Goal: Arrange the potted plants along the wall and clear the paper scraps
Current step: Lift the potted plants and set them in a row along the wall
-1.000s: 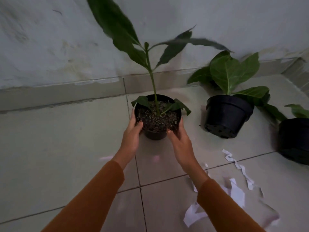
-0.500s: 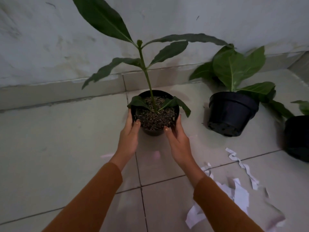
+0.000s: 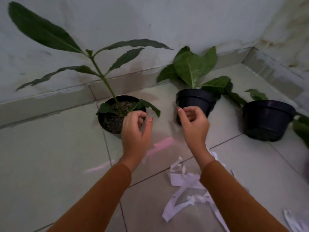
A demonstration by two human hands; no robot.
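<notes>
— Black plastic pot [image 3: 115, 118] sits on the floor tiles [image 3: 50, 156] now, close to the skirting of the wall [image 3: 150, 22]. A second ago both hands were clasped round it; they have let go and pulled back.

— So that plant is placed?

— I judge so. It stands upright and nothing touches it. The left hand [image 3: 134, 131] hovers just in front of its rim, fingers [image 3: 149, 124] loosely curled around nothing. The right hand [image 3: 194, 122] hangs in front of the middle pot [image 3: 194, 101], also half-curled and empty.

— And the other plants?

— The middle pot stands nearer the wall, its broad leaves [image 3: 194, 67] brushing the skirting. The third pot [image 3: 267, 119] is further right, nearer the corner and further out from the wall than the other two — it probably needs moving back to make an even row.

— The scraps?

— Not cleared. White paper strips [image 3: 185, 181] lie on the tiles under and beside the right forearm, with another piece [image 3: 294, 218] at the lower right edge.

— Room to work?

— Plenty on the left: bare tiles with nothing on them. On the right it tightens — the side wall closes the corner, and the third pot's leaves spill toward the frame edge. The long leaves [image 3: 43, 30] of the first plant reach well out from its stem, so a reach across could catch them. The scraps are low and flat, well apart from the pots, and look easy to gather.
</notes>
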